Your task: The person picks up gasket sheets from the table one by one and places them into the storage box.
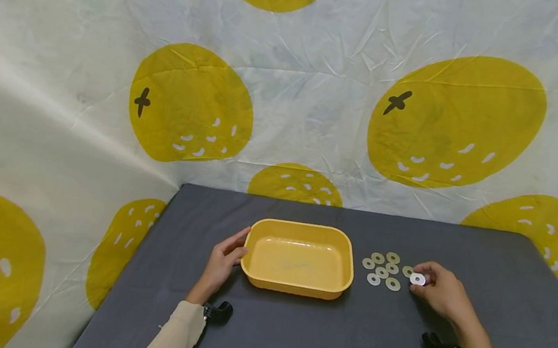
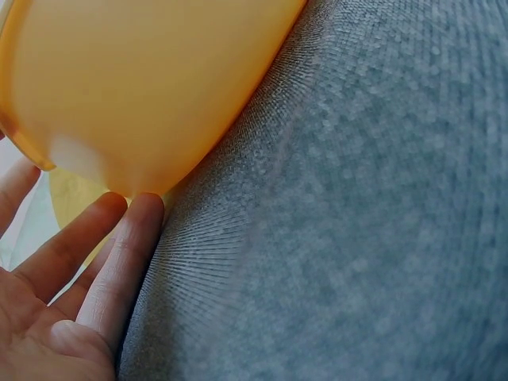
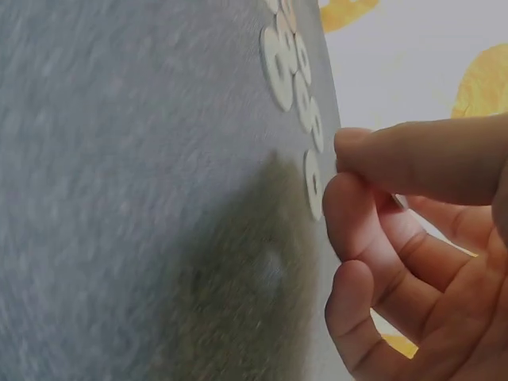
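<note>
A yellow tray (image 1: 297,267) sits near 8 flat washers (image 1: 385,273) and 1 pinched washer (image 1: 422,279).

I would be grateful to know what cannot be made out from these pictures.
- Right wrist: most of the held ring, hidden by the right hand.
- Right wrist: the topmost loose rings in full, cut off by the upper edge.
- Left wrist: the yellow tray's inside, hidden by its own wall.
- Head: any fine markings on the loose rings, too small to tell.
</note>
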The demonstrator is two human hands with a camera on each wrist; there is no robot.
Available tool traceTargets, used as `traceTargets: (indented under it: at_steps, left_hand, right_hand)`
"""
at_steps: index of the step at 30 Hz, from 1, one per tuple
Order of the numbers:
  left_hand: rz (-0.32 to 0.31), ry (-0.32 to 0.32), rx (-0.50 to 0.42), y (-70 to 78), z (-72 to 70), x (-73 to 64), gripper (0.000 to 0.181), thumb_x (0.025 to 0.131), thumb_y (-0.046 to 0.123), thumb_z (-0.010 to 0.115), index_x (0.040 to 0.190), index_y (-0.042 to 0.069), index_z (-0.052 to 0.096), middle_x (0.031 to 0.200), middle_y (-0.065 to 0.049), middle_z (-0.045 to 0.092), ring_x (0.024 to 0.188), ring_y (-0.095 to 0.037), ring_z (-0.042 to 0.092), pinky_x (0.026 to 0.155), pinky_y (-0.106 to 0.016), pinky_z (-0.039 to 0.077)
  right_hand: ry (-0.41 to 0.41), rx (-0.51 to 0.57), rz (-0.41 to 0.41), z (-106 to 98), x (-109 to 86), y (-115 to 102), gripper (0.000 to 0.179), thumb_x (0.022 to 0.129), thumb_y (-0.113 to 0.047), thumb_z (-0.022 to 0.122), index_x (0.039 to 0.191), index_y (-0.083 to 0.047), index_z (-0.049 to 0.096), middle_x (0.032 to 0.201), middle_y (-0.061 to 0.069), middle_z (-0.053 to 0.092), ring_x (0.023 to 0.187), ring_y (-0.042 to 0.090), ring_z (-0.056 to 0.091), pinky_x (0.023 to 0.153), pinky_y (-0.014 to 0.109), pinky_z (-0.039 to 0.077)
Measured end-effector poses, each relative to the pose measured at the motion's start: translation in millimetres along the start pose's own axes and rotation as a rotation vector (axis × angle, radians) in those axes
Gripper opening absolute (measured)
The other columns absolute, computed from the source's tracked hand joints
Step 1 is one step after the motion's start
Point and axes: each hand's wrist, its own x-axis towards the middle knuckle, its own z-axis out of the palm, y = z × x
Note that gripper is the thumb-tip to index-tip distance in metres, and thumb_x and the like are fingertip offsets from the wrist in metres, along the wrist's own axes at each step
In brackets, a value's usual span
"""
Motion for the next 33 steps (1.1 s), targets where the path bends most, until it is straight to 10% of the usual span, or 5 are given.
traceTargets:
  at_steps: [33]
  left_hand:
    - [0.006,-0.063,-0.024,19.5,-2.0,-6.5,0.051,0.104,0.006,0.056,0.154,0.006,0.046,0.142,-0.031,0.057,0.126,-0.049,0.058,0.087,-0.025,0.060]
  right_hand:
    - [0.105,0.000,-0.105,10.5,14.2,-71.5,0.036,0.087,-0.020,0.082,0.114,-0.002,0.067,0.099,0.014,0.061,0.078,0.019,0.050,0.061,0.028,0.041]
